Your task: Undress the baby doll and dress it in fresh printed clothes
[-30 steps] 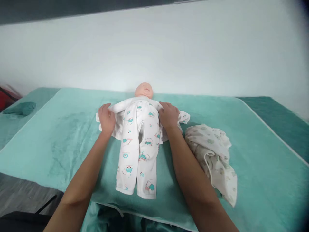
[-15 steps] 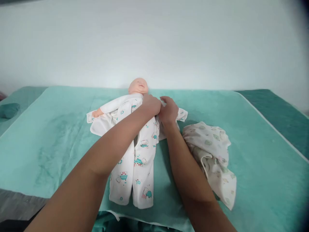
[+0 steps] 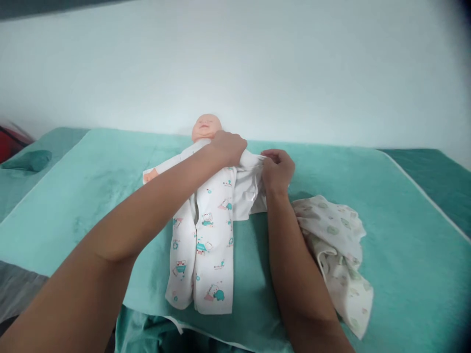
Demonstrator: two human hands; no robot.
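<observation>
A baby doll [image 3: 206,126] lies on its back, head toward the wall, in a white shirt [image 3: 248,193] and printed baby trousers [image 3: 213,245] with a bib that reaches over the chest. My left hand [image 3: 230,147] is closed at the doll's shoulder on the right, gripping the shirt there; its fingertips are hidden. Farther right, my right hand [image 3: 277,169] pinches the shirt's sleeve, which stretches between both hands. The doll's hand on that side is out of sight. Its other hand [image 3: 150,175] shows at the left, partly behind my left forearm.
A crumpled white cloth with a leaf print [image 3: 338,245] lies right of my right forearm. Under everything is a light green sheet [image 3: 91,196], with darker green cover [image 3: 423,171] beyond its right edge. A white wall [image 3: 235,63] rises behind the bed. Something red [image 3: 9,144] shows at far left.
My right hand has moved right, away from my left hand, and the sleeve between them is now drawn out. My left hand stays at the shoulder. The view has shifted slightly.
</observation>
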